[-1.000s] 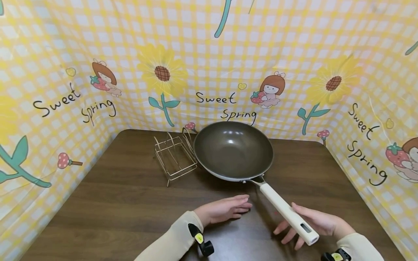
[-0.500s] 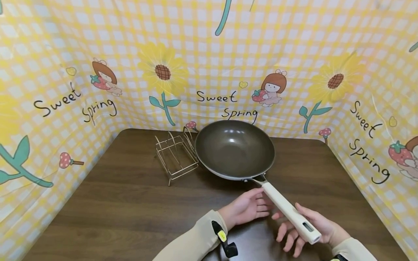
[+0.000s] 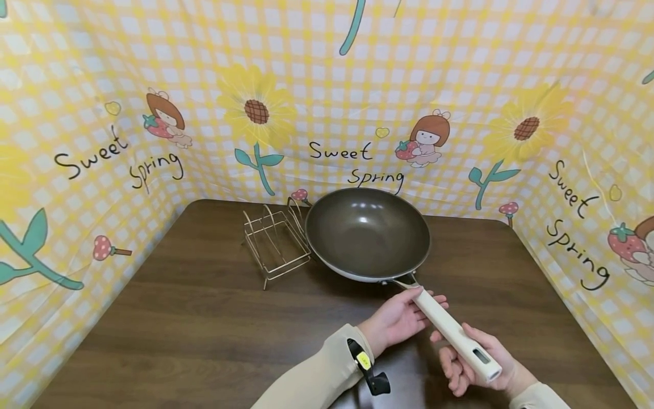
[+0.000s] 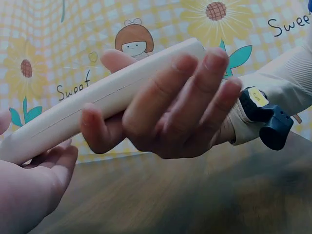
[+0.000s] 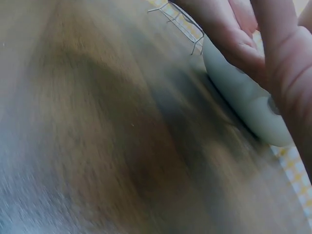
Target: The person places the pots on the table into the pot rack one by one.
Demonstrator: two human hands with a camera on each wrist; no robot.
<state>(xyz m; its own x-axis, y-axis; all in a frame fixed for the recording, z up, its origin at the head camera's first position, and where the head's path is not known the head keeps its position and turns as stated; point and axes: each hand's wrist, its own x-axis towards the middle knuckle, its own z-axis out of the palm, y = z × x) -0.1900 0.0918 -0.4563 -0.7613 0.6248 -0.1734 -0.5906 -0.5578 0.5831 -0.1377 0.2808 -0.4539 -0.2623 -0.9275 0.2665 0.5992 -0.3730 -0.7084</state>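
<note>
Nearest to me, both sleeves are being cut off by the bottom edge: the left sleeve [image 3: 317, 372] along the forearm, the right sleeve [image 3: 540, 397] just behind the wrist. A black strap [image 3: 360, 355] is encircling the left wrist. My right hand [image 4: 170, 112] is holding the outer end of the handle [image 3: 449, 326] of the frying pan [image 3: 368, 238]; its fingers are curling up from beneath, and its thumb is lying along the opposite side, partly hidden in the left wrist view. My left hand [image 3: 395, 324] is touching the handle near the pan: the thumb is resting on it, and the fingers are passing underneath, their tips showing beyond. The handle is concealing their middle parts, so I cannot tell whether they are gripping. Blur and cropping are obscuring the right wrist view.

Farther out, the frying pan is occupying the back of the table [image 3: 204, 318], its dark interior facing up; its base is staying out of sight. To its left, the rim is covering part of a wire rack [image 3: 276, 245], hiding any contact. Behind, a yellow checked cloth [image 3: 306, 85] is hanging, its outer motifs being cropped.
</note>
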